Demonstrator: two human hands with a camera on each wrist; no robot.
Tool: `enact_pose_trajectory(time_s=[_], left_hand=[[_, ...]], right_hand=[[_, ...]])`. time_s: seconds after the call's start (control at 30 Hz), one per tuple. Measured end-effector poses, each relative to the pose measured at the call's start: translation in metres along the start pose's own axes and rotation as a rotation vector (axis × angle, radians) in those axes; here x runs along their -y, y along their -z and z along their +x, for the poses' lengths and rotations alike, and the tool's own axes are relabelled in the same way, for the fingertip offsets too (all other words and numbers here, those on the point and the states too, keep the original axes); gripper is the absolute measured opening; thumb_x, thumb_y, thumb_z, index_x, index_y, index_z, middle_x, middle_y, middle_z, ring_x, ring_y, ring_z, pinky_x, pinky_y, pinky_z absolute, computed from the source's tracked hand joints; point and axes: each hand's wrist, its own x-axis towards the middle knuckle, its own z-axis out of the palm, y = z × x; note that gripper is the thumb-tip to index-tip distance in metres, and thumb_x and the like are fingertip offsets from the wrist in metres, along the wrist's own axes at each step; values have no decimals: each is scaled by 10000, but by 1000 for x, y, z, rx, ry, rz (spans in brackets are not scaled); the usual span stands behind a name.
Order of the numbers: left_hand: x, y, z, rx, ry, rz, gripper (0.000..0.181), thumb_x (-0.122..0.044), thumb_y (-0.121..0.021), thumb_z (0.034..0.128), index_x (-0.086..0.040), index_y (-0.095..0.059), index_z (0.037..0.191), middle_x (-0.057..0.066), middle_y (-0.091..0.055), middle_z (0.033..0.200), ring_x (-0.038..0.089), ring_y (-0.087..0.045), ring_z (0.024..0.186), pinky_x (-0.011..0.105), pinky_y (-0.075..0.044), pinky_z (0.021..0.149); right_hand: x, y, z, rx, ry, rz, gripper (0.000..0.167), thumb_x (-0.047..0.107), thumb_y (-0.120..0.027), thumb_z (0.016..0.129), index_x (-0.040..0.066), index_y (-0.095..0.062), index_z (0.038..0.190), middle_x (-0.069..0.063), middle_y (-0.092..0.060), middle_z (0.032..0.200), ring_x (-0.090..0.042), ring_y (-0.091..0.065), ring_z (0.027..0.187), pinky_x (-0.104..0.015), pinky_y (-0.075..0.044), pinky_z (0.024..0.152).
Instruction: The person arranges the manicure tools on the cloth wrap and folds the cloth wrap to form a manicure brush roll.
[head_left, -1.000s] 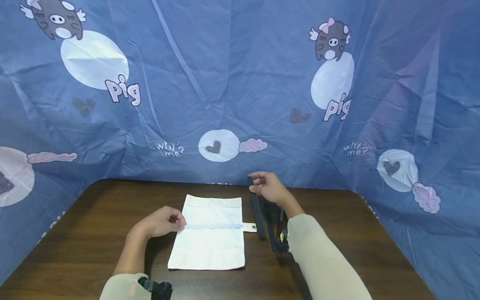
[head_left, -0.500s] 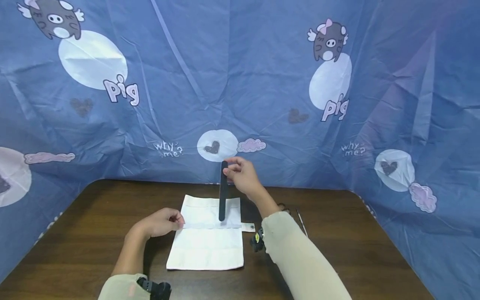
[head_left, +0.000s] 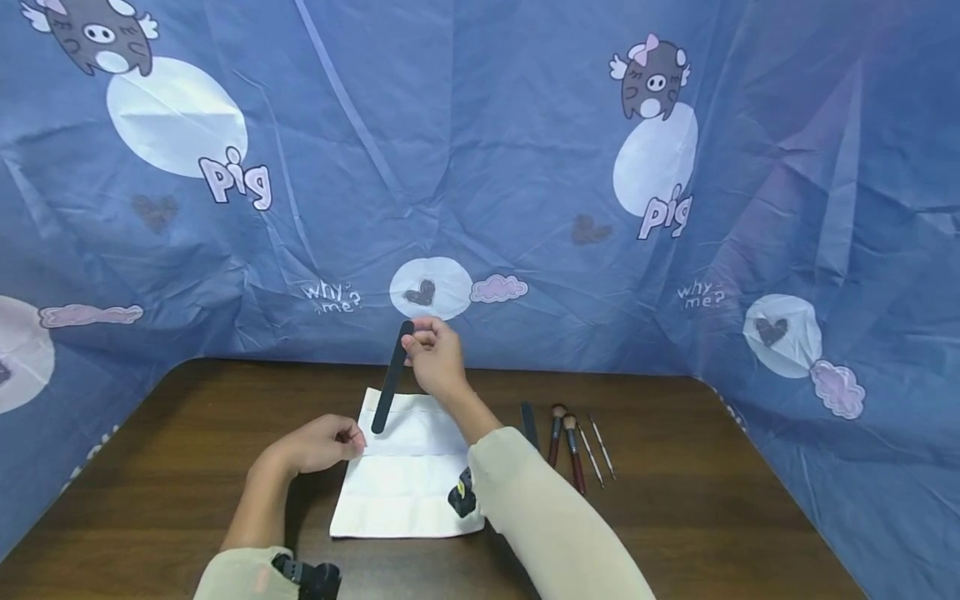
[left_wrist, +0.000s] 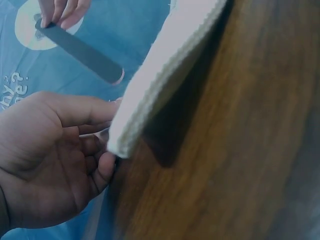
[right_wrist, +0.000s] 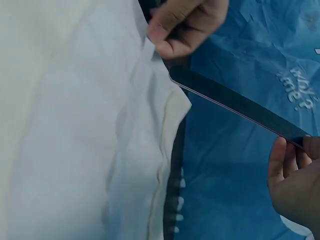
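A white fabric pouch (head_left: pixel 408 496) lies spread open on the wooden table. My left hand (head_left: pixel 322 443) pinches its pocket flap at the left edge, seen from close by in the right wrist view, where the flap (right_wrist: pixel 142 75) is lifted. Above the pouch's far half, my right hand (head_left: pixel 438 360) holds a black nail file (head_left: pixel 392 383) by its upper end. The file slants down, its free tip toward the left hand. In the right wrist view that tip (right_wrist: pixel 180 75) is near the pocket's edge, and I cannot tell whether they touch.
Right of the pouch lie a second black nail file (head_left: pixel 529 423), two makeup brushes (head_left: pixel 573 454) and two thin pointed sticks (head_left: pixel 592 457). My right sleeve (head_left: pixel 547 517) crosses over the pouch's right side and hides its strap. A blue printed curtain (head_left: pixel 480 167) surrounds the table's back and sides.
My right hand has lifted the nail file from the right of the pouch and carried it left over the pouch, near the left hand. The left hand has hardly moved.
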Motion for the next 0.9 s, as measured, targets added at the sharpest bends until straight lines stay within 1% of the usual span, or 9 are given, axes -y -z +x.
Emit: enact_pose_trajectory(time_s=[0.13, 0.2, 0.37, 0.4, 0.47, 0.57, 0.63, 0.77, 0.9], left_hand=[[1, 1, 0, 1, -7, -14, 68, -72, -643, 957, -29, -669, 912, 24, -593, 824, 187, -512, 793, 342, -404, 702], [2, 1, 1, 1, -7, -17, 64, -70, -647, 954, -25, -666, 911, 26, -592, 826, 188, -511, 791, 342, -405, 698], [2, 1, 1, -5, 7, -4, 53, -67, -652, 952, -28, -667, 919, 33, -595, 834, 192, -514, 795, 343, -409, 697], [1, 1, 1, -6, 14, -2, 50, -67, -655, 951, -33, -668, 917, 33, -597, 833, 191, -515, 798, 342, -410, 700], [1, 1, 0, -5, 16, 9, 48, -66, -654, 950, -35, -669, 917, 33, -601, 837, 190, -519, 804, 342, -413, 704], [-1, 1, -1, -7, 9, 9, 37, -55, -656, 940, -36, -666, 909, 33, -606, 840, 189, -522, 808, 346, -418, 709], [-2, 2, -2, -5, -8, 9, 33, -47, -653, 936, -28, -664, 911, 34, -607, 844, 189, -523, 807, 350, -421, 708], [-3, 1, -2, -6, -15, 0, 31, -46, -657, 934, -24, -661, 912, 32, -606, 846, 189, -524, 808, 351, -425, 714], [-3, 1, -2, -7, -9, 6, 33, -47, -660, 939, -27, -661, 912, 27, -602, 844, 187, -524, 805, 349, -427, 710]], right_hand=[[-4, -11, -4, -20, -15, -7, 246, -18, -673, 955, 39, -622, 1189, -81, -706, 846, -156, -625, 651, -456, -591, 741], [-6, -14, -5, -25, -21, -8, 261, -17, -673, 956, 56, -613, 1199, -73, -707, 850, -168, -637, 666, -496, -585, 759], [-14, -17, -7, -57, -20, -32, 265, -21, -663, 960, 77, -601, 1198, -92, -717, 869, -239, -678, 701, -392, -592, 698], [-16, -16, -7, -66, -23, -32, 262, -24, -661, 960, 77, -602, 1195, -93, -716, 866, -228, -680, 702, -384, -593, 693], [-22, -16, -6, -76, -35, -24, 259, -37, -653, 961, 69, -604, 1192, -95, -709, 855, -215, -675, 694, -415, -597, 703], [-31, -14, -6, -78, -48, -9, 276, -72, -637, 956, 43, -610, 1206, -98, -687, 837, -161, -658, 687, -498, -595, 736], [-37, -13, -5, -70, -58, -5, 308, -94, -623, 954, 27, -607, 1236, -102, -667, 844, -135, -645, 694, -533, -588, 753], [-46, -9, -5, -41, -86, -39, 420, -122, -630, 933, 16, -581, 1327, -138, -656, 915, -124, -641, 672, -468, -604, 709], [-56, -7, -7, 42, -145, -58, 630, -146, -673, 888, 33, -480, 1460, -177, -647, 1062, -141, -665, 677, -368, -606, 665]])
